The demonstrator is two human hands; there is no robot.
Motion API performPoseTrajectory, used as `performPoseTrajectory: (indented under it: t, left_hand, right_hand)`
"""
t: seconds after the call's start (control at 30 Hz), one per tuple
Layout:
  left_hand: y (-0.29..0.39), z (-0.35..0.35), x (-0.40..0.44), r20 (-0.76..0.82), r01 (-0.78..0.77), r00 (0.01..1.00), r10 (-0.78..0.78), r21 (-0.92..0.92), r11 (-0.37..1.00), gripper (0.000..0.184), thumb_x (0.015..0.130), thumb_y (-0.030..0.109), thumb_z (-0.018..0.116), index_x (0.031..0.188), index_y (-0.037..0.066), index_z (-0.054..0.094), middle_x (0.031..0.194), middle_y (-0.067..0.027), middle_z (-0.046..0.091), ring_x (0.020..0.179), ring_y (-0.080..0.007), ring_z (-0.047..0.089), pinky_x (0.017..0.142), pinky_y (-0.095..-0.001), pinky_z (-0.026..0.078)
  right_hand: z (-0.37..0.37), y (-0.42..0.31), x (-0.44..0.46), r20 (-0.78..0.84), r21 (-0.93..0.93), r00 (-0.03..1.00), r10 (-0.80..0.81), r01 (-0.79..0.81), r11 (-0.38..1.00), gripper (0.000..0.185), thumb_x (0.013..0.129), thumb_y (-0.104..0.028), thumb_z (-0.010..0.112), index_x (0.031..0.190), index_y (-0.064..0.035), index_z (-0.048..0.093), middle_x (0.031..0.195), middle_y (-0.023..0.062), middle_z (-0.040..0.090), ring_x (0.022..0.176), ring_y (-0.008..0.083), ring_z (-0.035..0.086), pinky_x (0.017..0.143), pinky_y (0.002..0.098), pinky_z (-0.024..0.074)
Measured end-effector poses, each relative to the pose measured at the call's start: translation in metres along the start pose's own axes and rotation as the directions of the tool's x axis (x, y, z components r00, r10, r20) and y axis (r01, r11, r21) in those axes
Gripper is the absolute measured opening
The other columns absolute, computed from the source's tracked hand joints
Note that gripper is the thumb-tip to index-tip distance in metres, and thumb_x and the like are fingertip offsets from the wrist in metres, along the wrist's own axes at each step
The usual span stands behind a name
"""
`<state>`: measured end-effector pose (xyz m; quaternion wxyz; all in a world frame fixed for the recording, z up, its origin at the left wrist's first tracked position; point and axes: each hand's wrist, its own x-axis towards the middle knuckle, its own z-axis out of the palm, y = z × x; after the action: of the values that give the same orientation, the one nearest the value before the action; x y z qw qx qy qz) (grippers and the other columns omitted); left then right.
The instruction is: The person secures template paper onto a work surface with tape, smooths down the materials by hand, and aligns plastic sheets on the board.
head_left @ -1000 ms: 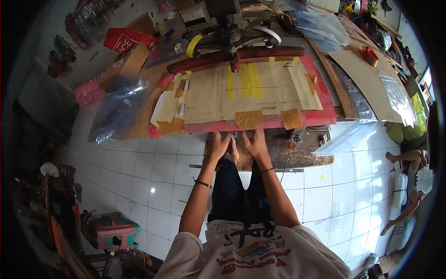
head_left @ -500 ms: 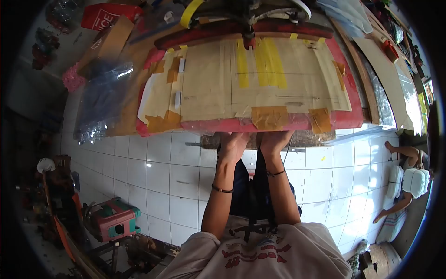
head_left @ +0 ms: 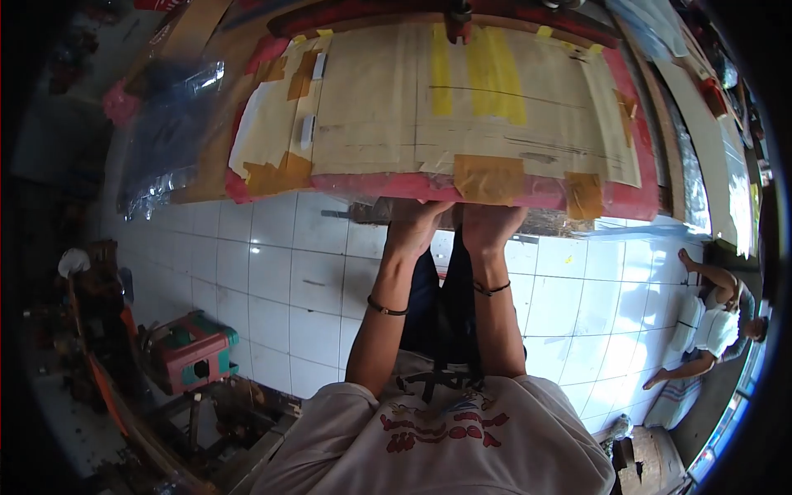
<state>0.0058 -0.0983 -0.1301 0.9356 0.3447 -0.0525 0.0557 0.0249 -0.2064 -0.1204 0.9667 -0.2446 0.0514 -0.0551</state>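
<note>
My left hand (head_left: 411, 224) and my right hand (head_left: 492, 228) are side by side at the front edge of a taped work surface (head_left: 371, 107). Their fingers go under that edge and are hidden, so what they touch or hold cannot be made out. Beige sheeting with a red border covers the surface. Brown tape (head_left: 489, 180) patches its front edge, and yellow strips (head_left: 495, 78) run down its middle. Across the back lies a dark red bar (head_left: 355, 18) with a metal bolt fitting (head_left: 458, 23) at its centre.
Clear plastic sheets (head_left: 169, 136) lie left of the work surface. A wooden piece (head_left: 536, 221) shows below the front edge. On the tiled floor (head_left: 318, 272) stands a red and green machine (head_left: 190, 351) at left. At far right another person (head_left: 719, 309) sits with a white bundle.
The camera view has tilted downward, so the work surface and red bar sit higher in the picture. Both hands stay at the front edge with fingers hidden. The seated person's posture has shifted slightly.
</note>
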Motion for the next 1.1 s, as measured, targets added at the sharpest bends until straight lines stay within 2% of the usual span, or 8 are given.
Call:
performPoseTrajectory:
  t: [0.1, 0.17, 0.3, 0.37, 0.5, 0.63, 0.93, 1.1]
  left_hand:
    - [-0.002, 0.007, -0.002, -0.054, 0.023, 0.998, -0.024, -0.015, 1.000, 0.042, 0.079, -0.007, 0.072, 0.116, 0.003, 0.056, 0.109, -0.0067, 0.061, 0.105, -0.0194, 0.062, 0.093, -0.0341, 0.051]
    - [-0.001, 0.005, -0.003, -0.057, 0.098, 0.993, -0.099, -0.006, 0.995, 0.043, 0.080, -0.005, 0.071, 0.118, 0.007, 0.055, 0.116, -0.0070, 0.059, 0.111, -0.0226, 0.059, 0.096, -0.0380, 0.049]
    - [-0.017, -0.020, -0.009, 0.042, 0.045, 0.998, -0.045, 0.014, 0.999, 0.049, 0.084, 0.009, 0.073, 0.129, 0.006, 0.052, 0.120, -0.0101, 0.061, 0.116, -0.0264, 0.058, 0.099, -0.0437, 0.048]
    - [-0.028, -0.035, -0.010, 0.075, 0.075, 0.995, -0.066, -0.131, 0.988, 0.054, 0.086, 0.020, 0.072, 0.133, 0.006, 0.048, 0.125, -0.0121, 0.059, 0.119, -0.0283, 0.057, 0.101, -0.0457, 0.047]
    - [-0.025, -0.025, -0.007, 0.012, 0.097, 0.995, -0.096, -0.192, 0.977, 0.065, 0.088, 0.031, 0.070, 0.141, 0.006, 0.041, 0.135, -0.0139, 0.054, 0.124, -0.0308, 0.053, 0.105, -0.0486, 0.045]
    - [-0.030, -0.035, -0.011, 0.053, 0.133, 0.991, -0.123, -0.241, 0.961, 0.065, 0.089, 0.028, 0.068, 0.142, 0.005, 0.039, 0.141, -0.0127, 0.049, 0.128, -0.0308, 0.050, 0.107, -0.0491, 0.043]
    - [-0.017, -0.025, -0.011, 0.011, 0.239, 0.970, -0.243, -0.234, 0.942, 0.060, 0.092, 0.030, 0.063, 0.142, 0.006, 0.040, 0.141, -0.0123, 0.049, 0.128, -0.0334, 0.050, 0.108, -0.0515, 0.040]
    - [-0.021, -0.019, -0.007, 0.108, 0.243, 0.969, -0.221, -0.294, 0.925, 0.058, 0.094, 0.039, 0.057, 0.141, 0.008, 0.043, 0.142, -0.0109, 0.049, 0.129, -0.0326, 0.048, 0.108, -0.0518, 0.039]
  right_hand:
    - [-0.012, 0.002, 0.004, -0.017, -0.059, 1.000, 0.006, -0.007, 0.998, 0.054, 0.102, -0.047, 0.032, 0.138, -0.0083, 0.043, 0.135, 0.0068, 0.049, 0.126, 0.0242, 0.049, 0.105, 0.0412, 0.0411]
    - [-0.023, 0.004, 0.004, -0.028, -0.140, 1.000, -0.004, 0.000, 0.990, 0.055, 0.101, -0.047, 0.034, 0.138, -0.0086, 0.043, 0.135, 0.0066, 0.050, 0.126, 0.0256, 0.049, 0.106, 0.0422, 0.0408]
    - [-0.055, 0.006, 0.008, 0.204, 0.172, 0.977, 0.059, -0.095, 0.980, 0.063, 0.099, -0.055, 0.033, 0.136, -0.0060, 0.046, 0.132, 0.0086, 0.053, 0.122, 0.0249, 0.053, 0.102, 0.0394, 0.0453]
    - [-0.066, 0.006, 0.009, 0.278, 0.256, 0.955, 0.100, -0.174, 0.951, 0.066, 0.098, -0.058, 0.032, 0.137, -0.0063, 0.045, 0.134, 0.0089, 0.052, 0.123, 0.0255, 0.053, 0.102, 0.0396, 0.0453]
    - [-0.091, -0.001, 0.010, 0.298, 0.043, 0.948, 0.110, -0.128, 0.991, 0.062, 0.099, -0.053, 0.038, 0.144, -0.0102, 0.039, 0.142, 0.0087, 0.046, 0.129, 0.0285, 0.046, 0.109, 0.0447, 0.0379]
    - [-0.095, 0.001, 0.011, 0.415, 0.218, 0.902, 0.116, -0.223, 0.950, 0.061, 0.099, -0.052, 0.038, 0.143, -0.0094, 0.038, 0.141, 0.0084, 0.046, 0.129, 0.0274, 0.046, 0.109, 0.0434, 0.0386]
    - [-0.092, -0.008, 0.008, 0.346, 0.094, 0.928, 0.139, -0.181, 0.979, 0.058, 0.101, -0.051, 0.032, 0.142, -0.0105, 0.041, 0.137, 0.0067, 0.051, 0.122, 0.0241, 0.053, 0.104, 0.0419, 0.0432]
    - [-0.090, -0.009, 0.011, 0.419, 0.197, 0.897, 0.139, -0.240, 0.951, 0.057, 0.101, -0.049, 0.035, 0.143, -0.0112, 0.039, 0.142, 0.0084, 0.045, 0.129, 0.0291, 0.047, 0.110, 0.0464, 0.0367]
